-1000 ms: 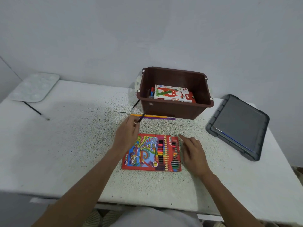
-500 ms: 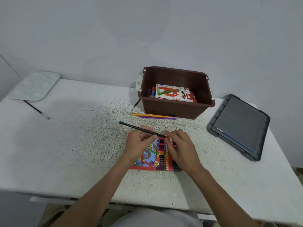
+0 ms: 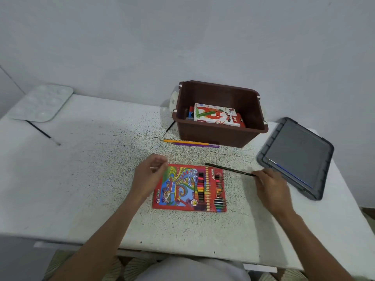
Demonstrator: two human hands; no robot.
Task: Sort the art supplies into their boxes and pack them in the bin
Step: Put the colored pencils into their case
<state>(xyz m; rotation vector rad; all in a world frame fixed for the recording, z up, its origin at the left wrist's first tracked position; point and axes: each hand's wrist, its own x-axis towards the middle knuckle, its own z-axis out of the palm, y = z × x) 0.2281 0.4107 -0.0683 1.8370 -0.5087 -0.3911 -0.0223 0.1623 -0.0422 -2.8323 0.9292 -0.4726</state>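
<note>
Two loose pencils [image 3: 182, 141], one held brush [image 3: 229, 169] (black)

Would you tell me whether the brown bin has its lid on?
Off: the brown bin shows a pastel box inside; the grey lid lies beside it.

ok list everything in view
table: 1, white, below
bin: 1, brown, back centre
pastel box: 1, white-red, in bin
pencil box: 1, red, centre
pencils: 2, orange, purple, by bin
held brush: 1, black, in right hand
palette brush: 1, black, by palette
bin brush: 1, black, left of bin
palette: 1, white, back left
lid: 1, grey, right
stick: 1, blue, on lid
disc: 1, white, behind bin
left hand: empty, by pencil box
right hand: pinches held brush
</note>
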